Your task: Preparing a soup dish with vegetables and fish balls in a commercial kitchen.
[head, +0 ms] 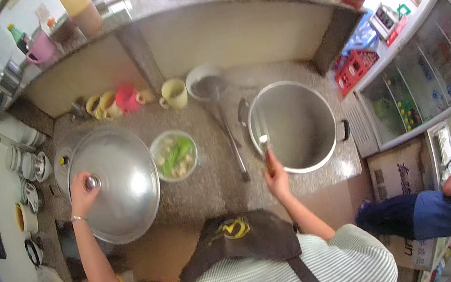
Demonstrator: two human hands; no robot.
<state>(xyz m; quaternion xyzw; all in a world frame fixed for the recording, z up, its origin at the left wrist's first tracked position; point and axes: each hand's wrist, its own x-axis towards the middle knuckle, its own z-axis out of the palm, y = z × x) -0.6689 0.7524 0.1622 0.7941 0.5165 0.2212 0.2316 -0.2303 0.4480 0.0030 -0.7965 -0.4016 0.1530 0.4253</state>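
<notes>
My left hand (82, 193) grips the knob of a large domed metal lid (130, 209) on the left of the counter. What lies beneath the lid is mostly hidden. In my right hand (278, 181) is a long-pronged metal fork (269, 151) with a wooden handle. Its prongs reach over the near left rim of a deep metal stockpot (298, 170). The pot's inside looks hazy and its contents are unclear. Between the lid and the pot stands a white bowl (174, 155) of leafy greens and pale pieces.
A long-handled ladle (233, 148) leans from a white bowl (197, 72). Several mugs (174, 93) line the counter's back. Stacked bowls (28, 165) stand at left. A glass-fronted fridge (422, 70) is at right. Another person (444, 208) stands behind at lower right.
</notes>
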